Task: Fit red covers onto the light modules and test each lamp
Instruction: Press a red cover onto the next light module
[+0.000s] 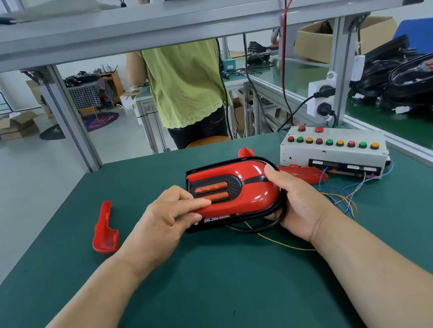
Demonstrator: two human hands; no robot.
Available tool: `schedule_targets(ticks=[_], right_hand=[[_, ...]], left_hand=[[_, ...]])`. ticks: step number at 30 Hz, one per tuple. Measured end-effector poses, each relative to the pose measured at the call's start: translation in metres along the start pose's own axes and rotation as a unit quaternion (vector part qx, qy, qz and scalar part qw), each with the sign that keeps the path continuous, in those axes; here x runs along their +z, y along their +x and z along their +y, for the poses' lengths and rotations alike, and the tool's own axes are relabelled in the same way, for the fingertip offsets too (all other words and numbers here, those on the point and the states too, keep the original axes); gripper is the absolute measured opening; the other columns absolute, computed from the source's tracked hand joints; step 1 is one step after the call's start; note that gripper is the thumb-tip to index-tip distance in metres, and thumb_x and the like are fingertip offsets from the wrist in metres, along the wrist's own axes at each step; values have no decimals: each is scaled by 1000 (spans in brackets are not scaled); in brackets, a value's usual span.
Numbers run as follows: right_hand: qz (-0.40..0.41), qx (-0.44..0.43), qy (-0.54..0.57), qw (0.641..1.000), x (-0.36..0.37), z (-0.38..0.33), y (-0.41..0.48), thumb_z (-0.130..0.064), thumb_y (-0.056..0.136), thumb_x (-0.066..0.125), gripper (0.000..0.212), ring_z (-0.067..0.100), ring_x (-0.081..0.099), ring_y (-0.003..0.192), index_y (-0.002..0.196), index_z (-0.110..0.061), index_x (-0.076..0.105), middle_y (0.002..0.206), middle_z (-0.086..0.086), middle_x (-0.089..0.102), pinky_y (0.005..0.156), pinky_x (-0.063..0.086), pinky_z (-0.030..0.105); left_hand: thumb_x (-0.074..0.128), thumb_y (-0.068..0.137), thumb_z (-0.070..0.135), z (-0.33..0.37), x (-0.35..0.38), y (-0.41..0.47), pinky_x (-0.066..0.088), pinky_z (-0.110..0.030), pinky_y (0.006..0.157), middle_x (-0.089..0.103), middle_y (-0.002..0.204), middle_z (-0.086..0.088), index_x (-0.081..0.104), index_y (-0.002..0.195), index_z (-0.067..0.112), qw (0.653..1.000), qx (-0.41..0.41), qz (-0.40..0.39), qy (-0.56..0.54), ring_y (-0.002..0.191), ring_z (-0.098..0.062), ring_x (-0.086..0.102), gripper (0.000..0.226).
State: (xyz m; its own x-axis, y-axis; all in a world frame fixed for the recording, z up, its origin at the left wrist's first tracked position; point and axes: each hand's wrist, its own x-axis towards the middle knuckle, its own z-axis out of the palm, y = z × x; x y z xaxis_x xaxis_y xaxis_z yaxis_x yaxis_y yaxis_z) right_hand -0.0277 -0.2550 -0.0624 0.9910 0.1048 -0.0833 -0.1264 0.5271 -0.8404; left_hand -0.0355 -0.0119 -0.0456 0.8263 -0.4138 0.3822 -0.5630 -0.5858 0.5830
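While the red cover (253, 186) lies over the black light module (220, 221), at the middle of the green mat (230, 290), the fitting step looks nearly finished. Its 2 amber strips (211, 187) show through the cover's opening. The left hand (162, 224) pinches the near-left edge, fingers curled over cover and housing together. The right hand (299, 201) wraps the rounded end, thumb on top.

Next, I judge, comes firm pressure round the rim until the cover seats, then wiring the lamp to the test box (331, 156) near its right end, whose coloured wires (343, 200) trail close by. A spare red cover (103, 228) waits on the mat, well to the left.
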Motion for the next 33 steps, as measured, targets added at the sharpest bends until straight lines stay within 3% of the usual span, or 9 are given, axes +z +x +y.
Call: schedule_targets(ticks=[3, 6, 12, 17, 23, 26, 31, 33], right_hand=[[-2, -8, -13, 1000, 0, 0, -1, -29, 78, 71, 40, 24, 75, 85, 115, -13, 69, 105, 12, 76, 65, 61, 35], [1, -9, -29, 1000, -1, 0, -1, -26, 80, 71, 45, 28, 72, 94, 123, -11, 66, 114, 16, 73, 75, 63, 39], [-6, -9, -22, 1000, -1, 0, -2, -23, 79, 72, 46, 30, 72, 96, 122, -8, 66, 116, 19, 72, 81, 62, 43], [-4, -17, -40, 999, -2, 1, -2, -12, 66, 79, 55, 33, 72, 94, 118, -7, 65, 116, 23, 70, 81, 61, 45], [17, -29, -54, 998, -1, 2, -1, -7, 62, 79, 63, 35, 70, 95, 122, -5, 63, 116, 25, 70, 84, 60, 48], [26, -30, -55, 998, -1, 3, -1, -7, 60, 80, 67, 35, 71, 94, 124, -5, 62, 115, 24, 71, 81, 61, 47], [36, -29, -39, 998, -2, 1, 0, -9, 58, 80, 57, 32, 73, 86, 113, -7, 67, 105, 21, 74, 76, 62, 46], [41, -33, -26, 998, -4, 0, 1, -10, 58, 80, 50, 29, 74, 82, 106, -9, 69, 99, 17, 76, 72, 62, 44]], left_hand=[[63, 93, 0, 0, -1, 0, 44, -18, 85, 58, 99, -2, 73, 117, 17, 1000, -19, -7, -13, 90, -15, 57, 31], [64, 93, 1, 1, -3, 0, 43, -15, 84, 58, 97, -1, 74, 115, 18, 999, -30, -11, -31, 86, -11, 57, 29], [65, 92, 2, 4, -3, 1, 46, -26, 89, 59, 97, -2, 74, 111, 22, 997, -44, -25, -51, 86, -14, 59, 29], [65, 94, 10, 2, 2, -1, 43, -24, 93, 58, 98, 7, 74, 113, 27, 997, -68, -34, -27, 94, -7, 57, 27], [70, 90, 6, 0, 3, -2, 39, -15, 89, 54, 97, 7, 75, 113, 24, 999, -16, -25, 16, 94, -6, 53, 30], [73, 88, 6, -2, 6, -2, 38, -16, 95, 52, 101, 4, 75, 112, 23, 999, 12, -12, 52, 100, -10, 52, 30], [76, 85, 17, -5, 5, 1, 32, 0, 90, 56, 108, 12, 66, 116, 37, 996, -56, 38, -50, 107, 6, 52, 39], [76, 85, 25, -8, -1, 6, 40, -4, 85, 60, 106, 10, 64, 116, 36, 983, -123, 89, -99, 99, 5, 56, 34]])
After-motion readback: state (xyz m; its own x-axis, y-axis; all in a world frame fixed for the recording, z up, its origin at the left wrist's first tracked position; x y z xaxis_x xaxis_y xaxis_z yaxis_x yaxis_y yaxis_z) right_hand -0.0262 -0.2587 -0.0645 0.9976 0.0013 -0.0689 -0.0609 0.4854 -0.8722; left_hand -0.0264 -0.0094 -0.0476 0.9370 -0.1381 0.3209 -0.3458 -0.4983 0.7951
